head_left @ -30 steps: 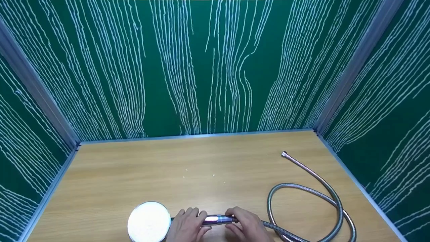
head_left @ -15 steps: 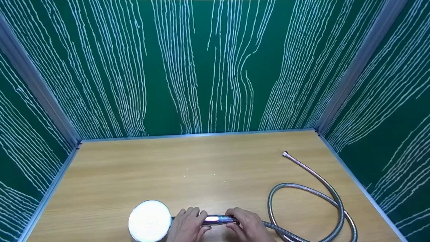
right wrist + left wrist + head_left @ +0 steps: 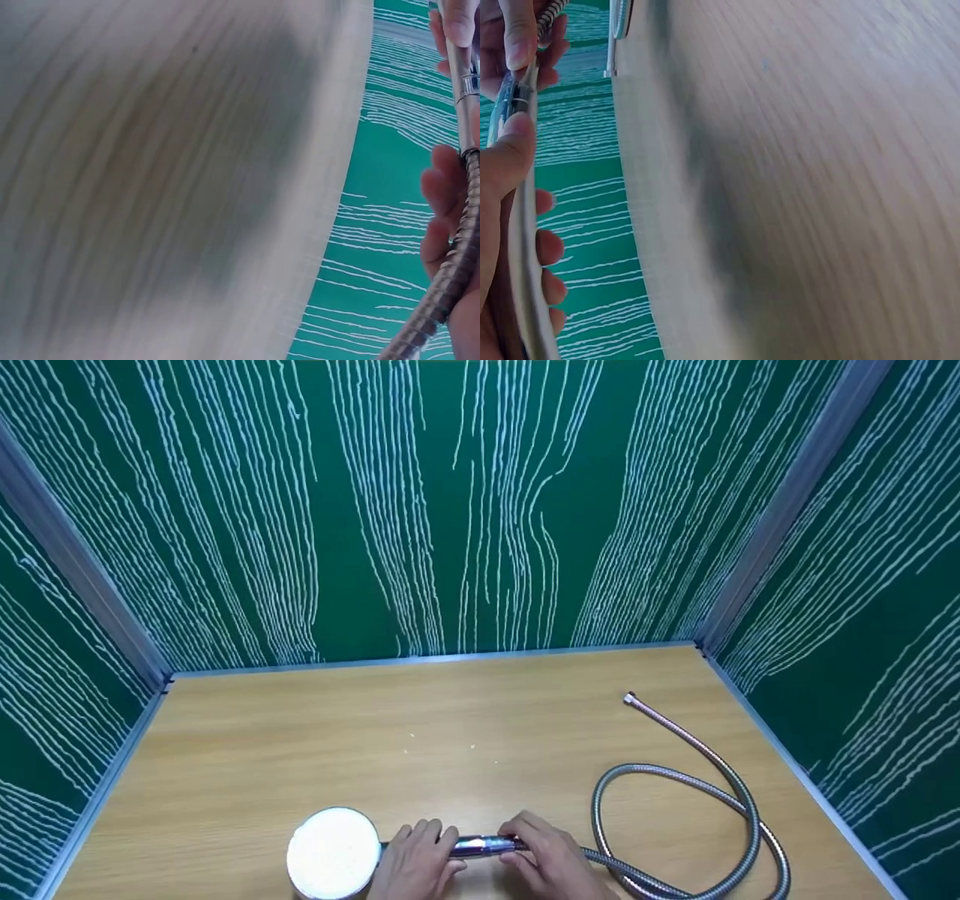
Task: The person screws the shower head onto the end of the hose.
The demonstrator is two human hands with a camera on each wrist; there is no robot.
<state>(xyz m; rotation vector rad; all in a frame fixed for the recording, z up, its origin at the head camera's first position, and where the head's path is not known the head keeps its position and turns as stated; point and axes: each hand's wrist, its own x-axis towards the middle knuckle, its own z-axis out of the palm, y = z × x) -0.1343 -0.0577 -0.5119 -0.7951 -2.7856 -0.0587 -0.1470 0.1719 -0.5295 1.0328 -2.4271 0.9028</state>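
Note:
A hand shower lies across the front of the wooden table, its round spray head (image 3: pixel 334 853) at left showing a bright white face. My left hand (image 3: pixel 416 859) grips the chrome handle (image 3: pixel 480 847), fingers wrapped round it and thumb along it in the left wrist view. At the handle's right end, my right hand (image 3: pixel 551 859) holds the end of the ribbed metal hose (image 3: pixel 679 730), where hose and handle meet. Curled fingers (image 3: pixel 442 187) hold that joint in the right wrist view. How far the hose is threaded on cannot be told.
The hose loops over the right side of the table (image 3: pixel 300 750), its free end nut (image 3: pixel 629 698) towards the back. Several tiny white specks lie mid-table. Green panels (image 3: pixel 360 630) with white wavy lines and metal posts (image 3: pixel 787 510) enclose the back and sides.
The right hand's fingers have shifted slightly at the joint between handle and hose. The left hand keeps its hold. The head view has tilted a little.

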